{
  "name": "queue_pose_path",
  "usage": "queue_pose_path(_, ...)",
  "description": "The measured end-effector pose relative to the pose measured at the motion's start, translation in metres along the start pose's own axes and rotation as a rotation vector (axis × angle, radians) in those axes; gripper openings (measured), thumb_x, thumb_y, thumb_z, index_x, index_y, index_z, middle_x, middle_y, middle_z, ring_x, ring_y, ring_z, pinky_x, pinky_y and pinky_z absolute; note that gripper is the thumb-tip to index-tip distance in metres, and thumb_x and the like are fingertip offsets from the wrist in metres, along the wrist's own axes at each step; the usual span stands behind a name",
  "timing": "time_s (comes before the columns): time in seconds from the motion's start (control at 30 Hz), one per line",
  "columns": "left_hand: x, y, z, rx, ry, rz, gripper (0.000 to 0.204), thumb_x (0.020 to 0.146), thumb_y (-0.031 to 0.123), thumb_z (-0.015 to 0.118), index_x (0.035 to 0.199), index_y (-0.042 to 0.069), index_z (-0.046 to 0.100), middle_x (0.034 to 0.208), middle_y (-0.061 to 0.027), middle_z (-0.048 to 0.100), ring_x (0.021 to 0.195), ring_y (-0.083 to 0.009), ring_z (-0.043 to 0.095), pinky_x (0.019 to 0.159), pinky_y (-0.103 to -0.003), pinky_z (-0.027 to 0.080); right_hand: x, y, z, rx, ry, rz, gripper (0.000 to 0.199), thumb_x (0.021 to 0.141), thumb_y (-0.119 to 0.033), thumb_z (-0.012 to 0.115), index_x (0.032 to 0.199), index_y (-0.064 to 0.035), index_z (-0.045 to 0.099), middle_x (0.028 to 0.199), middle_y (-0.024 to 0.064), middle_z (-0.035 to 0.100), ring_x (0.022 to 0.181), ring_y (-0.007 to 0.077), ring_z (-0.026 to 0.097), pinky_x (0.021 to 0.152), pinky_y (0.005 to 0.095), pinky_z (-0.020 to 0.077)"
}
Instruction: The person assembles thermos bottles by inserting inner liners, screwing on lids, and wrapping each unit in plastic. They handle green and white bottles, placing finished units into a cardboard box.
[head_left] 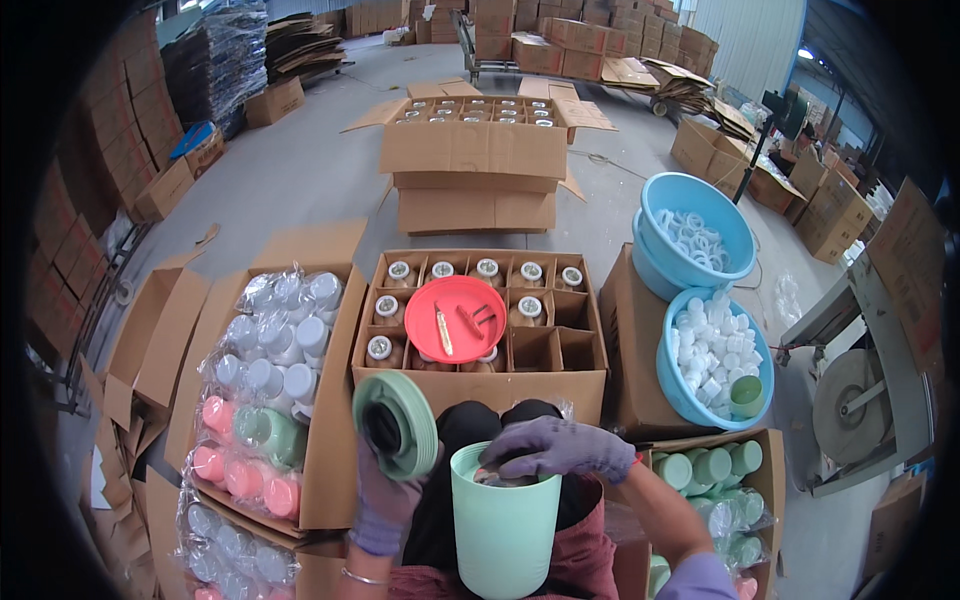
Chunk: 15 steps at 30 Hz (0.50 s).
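Observation:
My left hand (382, 508), in a grey-purple glove, is closed on a green threaded lid (424, 432), which is tilted so its dark hollow middle shows. Between my knees stands an upright pale green container (506, 540) with an open top. My right hand (560, 447), gloved alike, bends down over its mouth. The fingers are curled in at the rim, and what they grip is hidden; something greyish shows inside. Beyond, a red round tray (470, 338) rests on a divided carton (490, 385), carrying a cutter (443, 330) and a red-handled tool (470, 322).
To the left, a carton (322, 430) holds bagged white, pink and green cups. Blue basins (668, 385) of white plastic parts and rings stand on a box at right. Green cups (712, 468) fill a carton at lower right. Another divided carton (470, 150) stands farther off.

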<state>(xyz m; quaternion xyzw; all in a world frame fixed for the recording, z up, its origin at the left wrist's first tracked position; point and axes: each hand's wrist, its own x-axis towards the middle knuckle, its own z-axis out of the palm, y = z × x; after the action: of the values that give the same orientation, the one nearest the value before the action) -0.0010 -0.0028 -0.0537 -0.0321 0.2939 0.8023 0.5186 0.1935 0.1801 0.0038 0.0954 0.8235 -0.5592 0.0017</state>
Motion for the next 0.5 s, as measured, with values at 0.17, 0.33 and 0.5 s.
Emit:
queue_pose_path(0.17, 0.022, 0.01, 0.004, 1.171, -0.074, 0.795, 0.055, 0.088, 0.017, 0.076, 0.133, -0.004, 0.052, 0.121, -0.0138, 0.062, 0.105, -0.0222, 0.063, 0.088, -0.034, 0.052, 0.003, -0.02, 0.012, -0.226, 0.156, 0.133, 0.036, 0.091, -0.037, 0.067, 0.092, -0.0012, 0.066, 0.082, 0.016, 0.067, 0.077, 0.0244, 0.067, 0.074, 0.0361, 0.0514)
queue_pose_path(0.33, 0.01, 0.019, 0.051, 1.305, -0.848, 0.306, 0.061, 0.087, 0.046, 0.073, 0.128, 0.002, 0.063, 0.123, -0.0122, 0.063, 0.118, -0.0252, 0.058, 0.105, -0.037, 0.043, -0.023, 0.017, 0.031, 0.503, 0.92, -0.045, 0.023, 0.101, -0.014, 0.051, 0.115, 0.0009, 0.062, 0.1, 0.0088, 0.066, 0.096, 0.0154, 0.062, 0.088, 0.0306, 0.0492)
queue_pose_path(0.5, 0.026, 0.013, 0.055, 1.249, -1.029, 0.31, 0.059, 0.091, 0.052, 0.064, 0.122, 0.002, 0.068, 0.117, -0.0153, 0.068, 0.117, -0.0324, 0.062, 0.108, -0.044, 0.042, -0.025, 0.01, 0.051, 0.184, 0.715, -0.196, 0.035, 0.103, -0.014, 0.036, 0.126, 0.0019, 0.057, 0.126, 0.0131, 0.058, 0.121, 0.0209, 0.054, 0.108, 0.0335, 0.0395)
